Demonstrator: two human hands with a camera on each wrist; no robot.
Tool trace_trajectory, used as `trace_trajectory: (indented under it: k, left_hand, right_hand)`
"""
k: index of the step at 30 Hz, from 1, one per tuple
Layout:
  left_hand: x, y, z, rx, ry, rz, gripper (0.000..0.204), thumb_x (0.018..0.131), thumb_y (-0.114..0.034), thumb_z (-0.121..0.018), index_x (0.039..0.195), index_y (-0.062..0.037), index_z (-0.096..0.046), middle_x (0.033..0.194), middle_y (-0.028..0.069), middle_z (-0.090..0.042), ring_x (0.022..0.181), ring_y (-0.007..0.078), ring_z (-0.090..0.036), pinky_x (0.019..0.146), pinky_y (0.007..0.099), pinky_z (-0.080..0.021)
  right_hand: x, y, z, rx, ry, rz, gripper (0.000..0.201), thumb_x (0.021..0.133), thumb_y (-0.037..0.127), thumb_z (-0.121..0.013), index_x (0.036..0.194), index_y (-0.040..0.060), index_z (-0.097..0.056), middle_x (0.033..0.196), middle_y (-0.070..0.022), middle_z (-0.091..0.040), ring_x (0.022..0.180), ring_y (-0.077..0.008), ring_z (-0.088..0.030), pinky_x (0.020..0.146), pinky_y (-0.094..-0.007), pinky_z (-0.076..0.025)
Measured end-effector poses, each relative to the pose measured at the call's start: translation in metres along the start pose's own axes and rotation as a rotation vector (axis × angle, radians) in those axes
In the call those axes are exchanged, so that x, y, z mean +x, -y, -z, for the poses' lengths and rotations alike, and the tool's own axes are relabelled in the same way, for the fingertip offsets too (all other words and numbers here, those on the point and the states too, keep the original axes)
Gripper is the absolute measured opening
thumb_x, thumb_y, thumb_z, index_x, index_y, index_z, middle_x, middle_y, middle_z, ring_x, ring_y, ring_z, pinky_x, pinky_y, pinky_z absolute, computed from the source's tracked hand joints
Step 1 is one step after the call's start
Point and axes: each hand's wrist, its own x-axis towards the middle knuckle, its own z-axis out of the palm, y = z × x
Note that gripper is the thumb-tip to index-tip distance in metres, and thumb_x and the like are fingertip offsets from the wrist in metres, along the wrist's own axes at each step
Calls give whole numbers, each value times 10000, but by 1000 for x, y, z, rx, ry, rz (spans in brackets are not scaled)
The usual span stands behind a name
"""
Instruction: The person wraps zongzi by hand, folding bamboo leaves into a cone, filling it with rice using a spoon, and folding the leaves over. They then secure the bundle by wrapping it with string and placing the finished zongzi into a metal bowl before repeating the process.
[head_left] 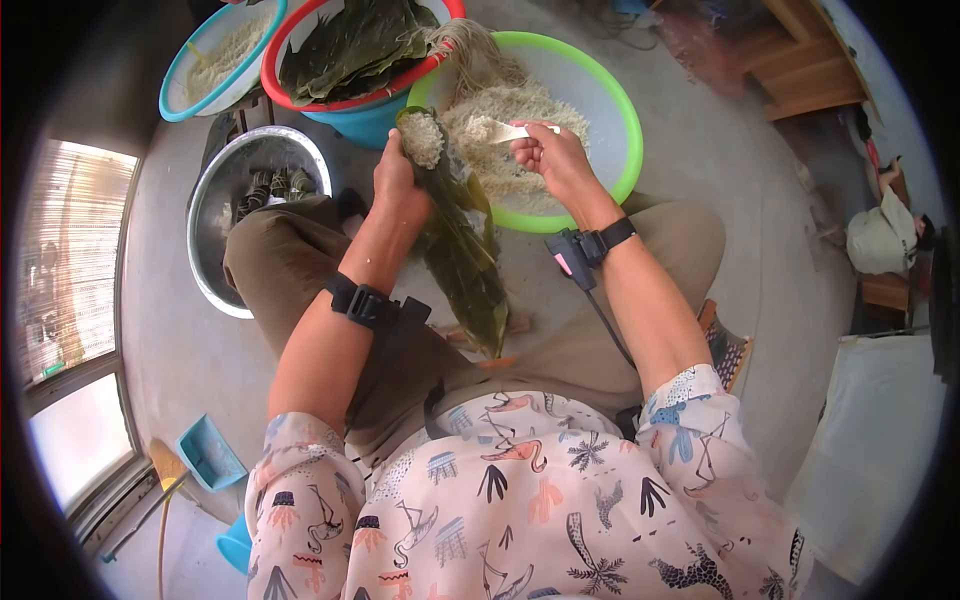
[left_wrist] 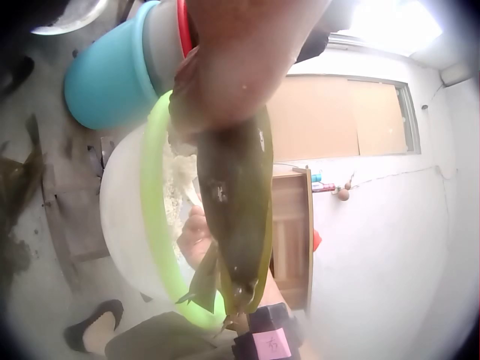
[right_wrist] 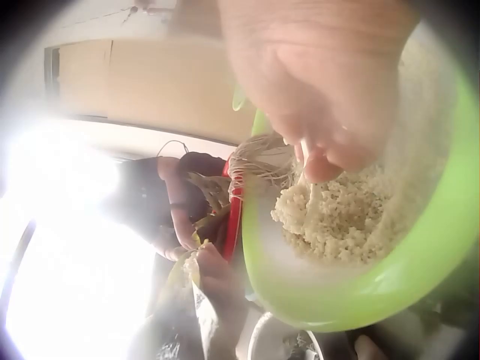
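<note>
My left hand [head_left: 397, 185] grips long green leaves [head_left: 465, 265], whose top is folded into a pocket holding white rice [head_left: 422, 142]. The leaf tails hang down between my knees. In the left wrist view the leaves [left_wrist: 238, 199] hang below the hand, and the rice pocket is hidden. My right hand [head_left: 556, 163] pinches a white spoon [head_left: 514, 131] by its handle. Its bowl, with rice on it, is over the loose rice [head_left: 485, 175] in a green-rimmed basin [head_left: 628, 120]. The right wrist view shows rice clumped [right_wrist: 294, 206] around the spoon's end.
Pale strings [head_left: 480, 58] drape over the rims between the green basin and a red-rimmed basin [head_left: 452, 8] of leaves. To the left, a metal basin [head_left: 205, 240] holds several tied leaf parcels [head_left: 262, 190]. Behind it stands a blue-rimmed basin [head_left: 172, 105]. Another person's arm [right_wrist: 178, 214] appears nearby.
</note>
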Motion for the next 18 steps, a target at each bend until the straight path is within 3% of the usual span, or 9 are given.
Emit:
trace_trajectory:
  k: [5, 7, 8, 9, 11, 13, 16, 17, 18]
  left_hand:
    - [-3, 15, -10, -38, 42, 59, 445, 1022, -398, -377, 1214, -27, -531, 1150, 142, -606, 1016, 307, -611, 896, 517, -507]
    - [3, 21, -10, -9, 69, 69, 438, 1024, -389, -376, 1229, -32, -525, 1167, 143, -601, 1038, 305, -609, 917, 514, -500]
    - [7, 24, -9, -8, 87, 60, 436, 1024, -387, -375, 1234, -34, -523, 1168, 141, -602, 1041, 304, -609, 920, 513, -498]
    - [6, 24, -10, -5, 105, 50, 434, 1024, -384, -374, 1238, -37, -521, 1170, 139, -603, 1045, 302, -609, 924, 511, -497]
    - [5, 26, -14, -1, 94, 60, 408, 1025, -356, -374, 1225, -39, -535, 1148, 127, -620, 1018, 284, -621, 915, 474, -509]
    - [4, 26, -14, -3, 76, 63, 383, 1027, -327, -374, 1212, -41, -548, 1125, 115, -638, 991, 266, -634, 906, 436, -520]
    - [2, 26, -17, -21, 102, 84, 376, 1023, -325, -388, 1200, -38, -556, 1105, 118, -648, 975, 266, -642, 888, 439, -530]
    - [0, 26, -18, -20, 108, 88, 378, 1022, -327, -389, 1204, -38, -553, 1116, 123, -644, 980, 267, -641, 886, 442, -531]
    - [-3, 26, -20, -18, 114, 93, 380, 1022, -330, -391, 1208, -39, -549, 1128, 127, -640, 986, 268, -640, 884, 446, -532]
  right_hand:
    - [-44, 43, -41, -174, -71, 297, 270, 902, 165, -511, 1077, 21, -658, 730, -54, -648, 580, -100, -586, 563, -231, -462]
    - [-60, 50, -59, -481, -129, 490, 246, 934, 190, -532, 1061, 31, -670, 768, -54, -657, 613, -89, -583, 620, -229, -469]
    - [-55, 40, -60, -620, -139, 694, 228, 937, 176, -532, 1068, 53, -671, 768, -67, -661, 630, -83, -594, 639, -234, -479]
    - [-50, 34, -61, -620, -143, 694, 228, 937, 176, -532, 1068, 53, -671, 768, -67, -661, 630, -83, -594, 639, -234, -479]
    - [-41, 27, -61, -864, -209, 1254, 215, 938, 158, -537, 1067, 50, -671, 729, -69, -648, 615, -79, -584, 612, -238, -478]
    - [-50, 30, -62, -856, -224, 1270, 217, 941, 148, -540, 1078, 39, -667, 728, -77, -643, 615, -75, -577, 604, -237, -479]
    - [-64, 36, -58, -595, -198, 737, 245, 947, 159, -526, 1107, 34, -664, 779, -59, -655, 610, -68, -560, 613, -223, -470]
    - [-63, 36, -57, -597, -199, 739, 245, 947, 159, -526, 1107, 34, -664, 779, -59, -655, 610, -68, -560, 613, -223, -470]
    - [-62, 36, -55, -463, -157, 616, 244, 928, 150, -519, 1065, 10, -665, 739, -65, -653, 591, -85, -570, 586, -239, -468]
